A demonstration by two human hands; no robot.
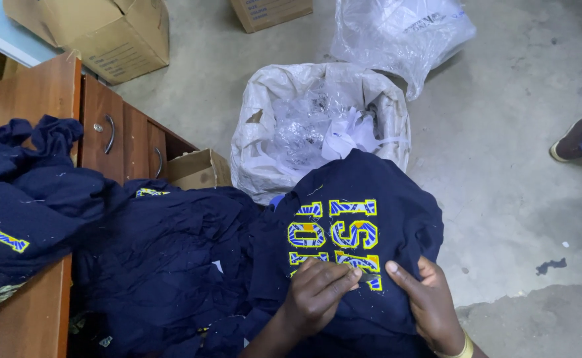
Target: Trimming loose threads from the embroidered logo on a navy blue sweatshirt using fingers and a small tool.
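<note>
**Picking at the embroidered front of a navy shirt**

Both of our hands rest on the navy shirt point(357, 232) draped over our lap, right at the lower edge of its yellow-and-blue embroidered lettering point(334, 232). Our left hand point(317, 292) lies with fingers point(334, 277) drawn close together, tips pressed onto the stitching as if pinching at a loose thread; whether anything is actually caught between them we cannot tell. Our right hand point(430, 305) holds the cloth just beside the design, thumb stretched toward the lettering and the other fingers bunching the fabric under the palm.

To do this well, we judge that the right hand should keep the cloth taut and flat, so the left can work on one spot without dragging the weave or lifting the embroidery.

Seen from above, the lettering runs sideways to us, its long axis going from near our hands away toward the white sack point(317, 126) of clear plastic wrappers on the concrete floor point(503, 166).

More navy shirts point(158, 265) spill beside it, and another pile point(26, 192) sits on the wooden desk point(32, 93) at our left. Cardboard boxes point(105, 30) stand farther off.
</note>
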